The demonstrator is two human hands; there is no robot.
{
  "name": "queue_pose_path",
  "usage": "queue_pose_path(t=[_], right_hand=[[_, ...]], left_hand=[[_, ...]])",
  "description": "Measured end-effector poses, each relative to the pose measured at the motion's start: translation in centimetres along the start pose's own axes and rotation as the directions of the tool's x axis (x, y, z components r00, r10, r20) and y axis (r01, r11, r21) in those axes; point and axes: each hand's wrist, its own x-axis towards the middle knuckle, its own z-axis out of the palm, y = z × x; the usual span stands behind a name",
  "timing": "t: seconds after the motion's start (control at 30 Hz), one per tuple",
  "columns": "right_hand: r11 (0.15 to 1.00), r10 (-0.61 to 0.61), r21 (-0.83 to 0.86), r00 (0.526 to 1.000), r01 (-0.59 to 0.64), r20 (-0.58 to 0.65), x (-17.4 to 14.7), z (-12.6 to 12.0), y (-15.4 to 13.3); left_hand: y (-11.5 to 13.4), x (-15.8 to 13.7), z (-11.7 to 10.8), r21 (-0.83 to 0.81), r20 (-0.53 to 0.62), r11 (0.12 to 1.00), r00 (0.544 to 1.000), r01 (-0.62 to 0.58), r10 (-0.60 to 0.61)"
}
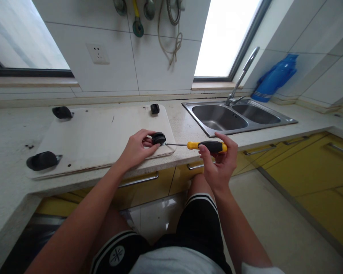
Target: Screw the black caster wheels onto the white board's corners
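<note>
My left hand [141, 147] has its fingers closed round a black caster wheel [159, 138] at the near right corner of a white board [103, 131]. In my right hand [220, 163] is a screwdriver [210, 146] with a yellow and black handle, held level. Its thin shaft points left, and the tip is right beside the base of that caster; whether it touches a screw is too small to tell. Another black caster [154, 109] stands at the board's far right corner. Two more, a far left caster [62, 112] and a near left caster [42, 161], sit at the other end.
The board lies on a pale countertop [5, 125], along its front edge. To the right is a steel double sink [200, 120] with a tall faucet [242, 76]. A blue thermos-like container [276, 78] leans in the corner. Yellow cabinets [143, 192] with bar handles are below.
</note>
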Motion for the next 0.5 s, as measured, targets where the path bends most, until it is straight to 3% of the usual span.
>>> queue_pose_path(t=[0.17, 0.33, 0.4, 0.5], right_hand=[[0.999, -0.039, 0.008, 0.998, 0.039, 0.045, 0.8, 0.2, 0.0], [0.992, -0.117, -0.030, 0.979, 0.123, 0.167, 3.3, 0.5, -1.5], [0.984, -0.157, -0.033, 0.951, 0.172, 0.267, 5.1, 0.9, -2.4], [0.963, -0.203, -0.067, 0.865, 0.261, 0.459, 8.1, 2.1, -3.8]], left_hand=[[0.0, 0.1, -0.1, 0.013, 0.004, 1.000, 1.000, -0.022, 0.022], [0.3, 0.1, -0.1, -0.001, 0.013, 1.000, 1.000, 0.002, -0.002], [0.5, 0.1, -0.1, -0.002, 0.016, 1.000, 1.000, 0.005, -0.005], [0.6, 0.1, -0.1, 0.008, 0.013, 1.000, 1.000, 0.006, -0.006]])
